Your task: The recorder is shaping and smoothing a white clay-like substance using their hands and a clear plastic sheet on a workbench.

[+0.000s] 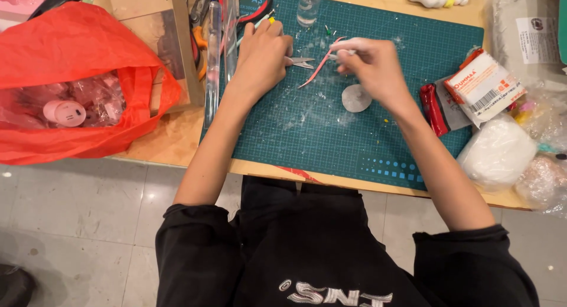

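Note:
My left hand point(264, 53) rests on the green cutting mat point(331, 141) and grips small pliers point(302, 62), whose metal jaws point right. My right hand point(371, 65) is closed on a thin pink wire point(318, 67) that curves down to the left toward the jaws. A small white piece shows at my right fingertips. Just below my right hand lies a flat grey-white clay disc point(356, 98). White dust is smeared over the mat around both hands.
A red plastic bag point(71, 82) with clear packets sits at left beside a cardboard box point(155, 29). A clear ruler point(212, 59) and hand tools lie along the mat's left edge, a small clear bottle point(309, 5) at the top. Wrapped white clay point(497, 152) and packets point(484, 85) crowd the right.

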